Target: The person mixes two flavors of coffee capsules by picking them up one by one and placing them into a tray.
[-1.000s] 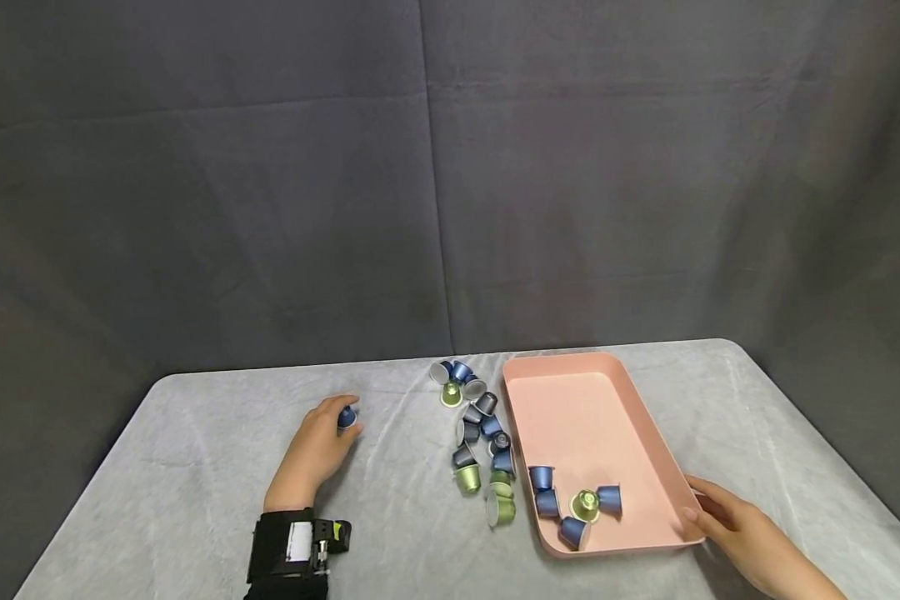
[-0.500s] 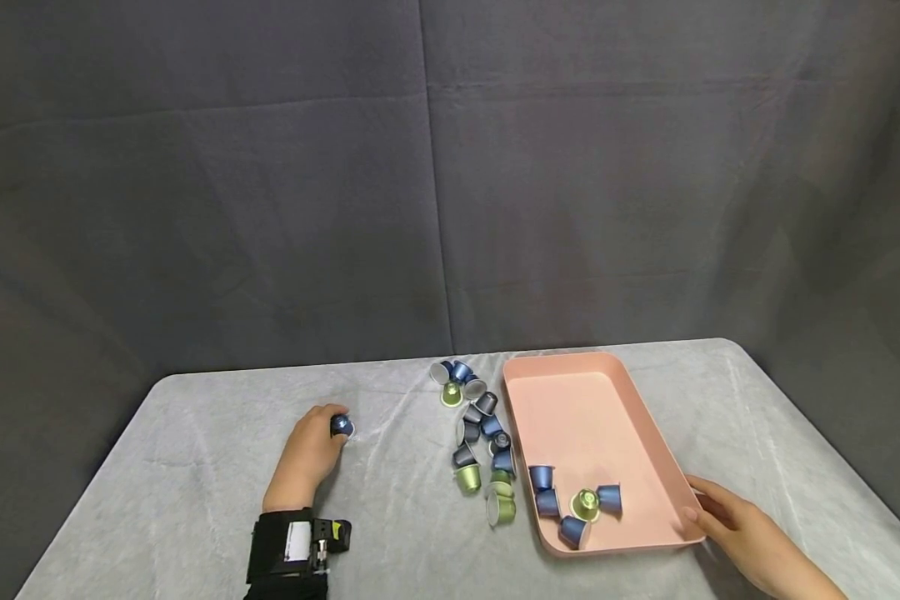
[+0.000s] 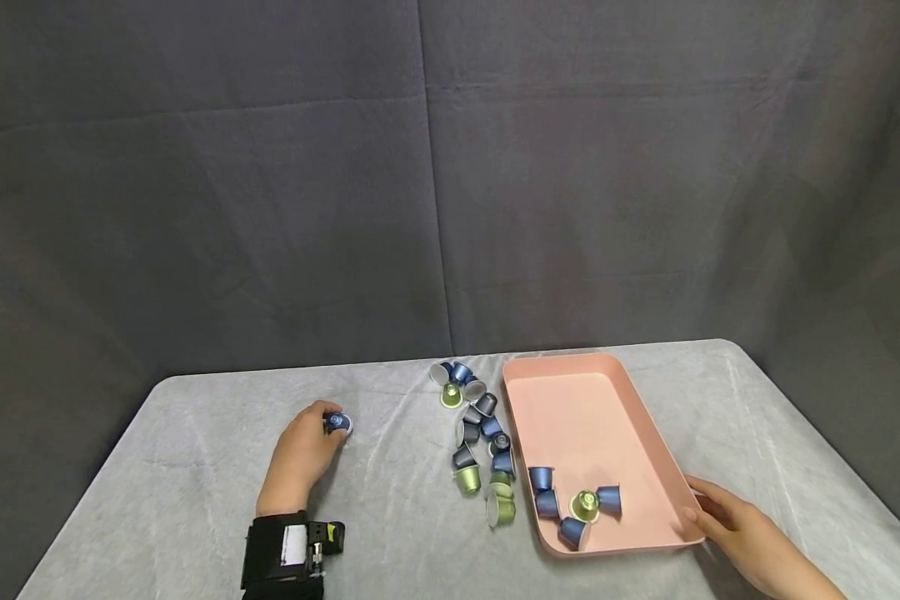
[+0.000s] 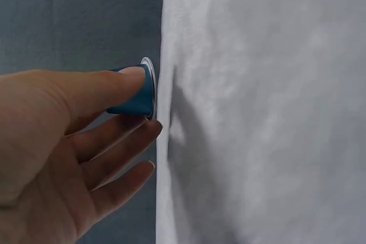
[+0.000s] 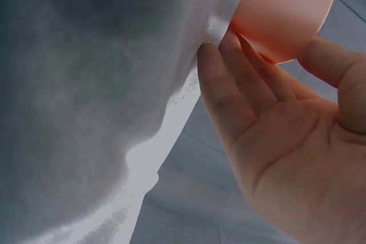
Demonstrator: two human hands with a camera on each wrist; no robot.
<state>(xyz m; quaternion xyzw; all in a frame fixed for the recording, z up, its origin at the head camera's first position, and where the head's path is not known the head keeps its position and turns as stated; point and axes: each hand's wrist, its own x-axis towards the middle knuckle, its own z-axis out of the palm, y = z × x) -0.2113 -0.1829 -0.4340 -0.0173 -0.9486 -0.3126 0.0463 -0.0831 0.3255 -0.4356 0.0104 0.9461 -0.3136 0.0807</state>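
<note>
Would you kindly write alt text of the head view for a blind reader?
A person's left hand pinches a blue capsule while the right hand holds a pink tray by its near right corner. Five capsules are inside; more capsules sit left of it on a pale table.

Tray (image 3: 577, 417) in 2 views: forward-down head, close right wrist

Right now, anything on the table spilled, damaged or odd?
Nothing stands out as spilled or damaged, though small dents wouldn't show. Just untidy: the loose pods straggle left of the tray in no neat row, several on their sides.
</note>
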